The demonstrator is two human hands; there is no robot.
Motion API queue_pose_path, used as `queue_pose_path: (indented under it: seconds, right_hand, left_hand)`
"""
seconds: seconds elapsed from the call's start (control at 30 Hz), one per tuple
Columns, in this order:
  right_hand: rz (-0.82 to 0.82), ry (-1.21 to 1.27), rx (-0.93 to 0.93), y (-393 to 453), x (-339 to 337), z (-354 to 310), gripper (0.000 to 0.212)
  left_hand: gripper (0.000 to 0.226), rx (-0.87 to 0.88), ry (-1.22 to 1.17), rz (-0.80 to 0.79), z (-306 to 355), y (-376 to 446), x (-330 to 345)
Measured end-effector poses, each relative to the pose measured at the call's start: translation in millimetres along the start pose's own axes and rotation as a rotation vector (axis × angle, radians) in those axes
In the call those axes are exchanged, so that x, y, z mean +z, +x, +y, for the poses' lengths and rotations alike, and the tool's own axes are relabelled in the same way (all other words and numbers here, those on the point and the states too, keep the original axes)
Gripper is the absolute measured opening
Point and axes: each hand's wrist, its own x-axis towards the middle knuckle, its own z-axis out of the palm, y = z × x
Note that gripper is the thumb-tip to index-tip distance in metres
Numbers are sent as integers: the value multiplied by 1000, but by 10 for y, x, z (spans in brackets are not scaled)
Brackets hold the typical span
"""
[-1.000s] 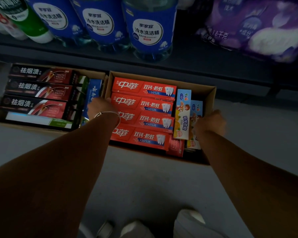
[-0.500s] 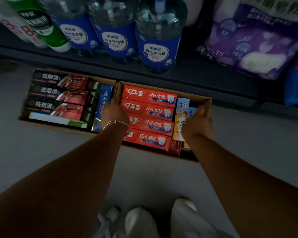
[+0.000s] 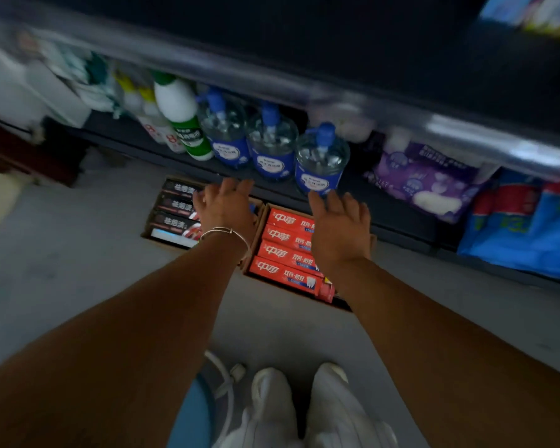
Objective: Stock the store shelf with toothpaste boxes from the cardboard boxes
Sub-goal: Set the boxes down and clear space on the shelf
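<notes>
Two cardboard boxes stand side by side on the grey floor in front of the bottom shelf. The left cardboard box [image 3: 149, 235] holds dark toothpaste boxes [image 3: 175, 206]. The right cardboard box [image 3: 254, 236] holds red toothpaste boxes [image 3: 280, 252] lying flat in a row. My left hand [image 3: 225, 206], a bangle on its wrist, hovers above the gap between the boxes with fingers spread and nothing in it. My right hand [image 3: 340, 227] hovers over the right side of the red boxes, fingers spread too, holding nothing. The view is motion-blurred.
The bottom shelf [image 3: 272, 187] carries three clear blue-labelled bottles [image 3: 320, 160], a green-and-white bottle [image 3: 181, 119] and purple packs [image 3: 424, 179]. Blue bags [image 3: 527, 227] sit at the right. A shiny shelf rail [image 3: 337, 98] runs overhead. My white shoes [image 3: 301, 402] are below.
Both hands have let go of the right cardboard box's sides and lifted, fingers spread. The camera has risen and tilted up, showing more shelf.
</notes>
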Motion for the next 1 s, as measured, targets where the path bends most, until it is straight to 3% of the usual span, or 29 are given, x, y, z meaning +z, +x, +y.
queue_pose_path:
  seconds: [0.2, 0.53, 0.77, 1.0]
  right_hand:
    - [16, -56, -102, -353, -1021, -324, 72]
    - [165, -72, -191, -587, -2123, -839, 62]
    - [267, -42, -160, -378, -2506, -1053, 56]
    - [266, 13, -7, 227, -2572, -1625, 56]
  left_hand:
    - [59, -23, -42, -5, -19, -256, -1202]
    - [54, -27, -69, 85, -136, -396, -2451]
    - [53, 21, -30, 114, -243, -115, -2895]
    - [59, 165, 8, 30, -670, 708, -2943]
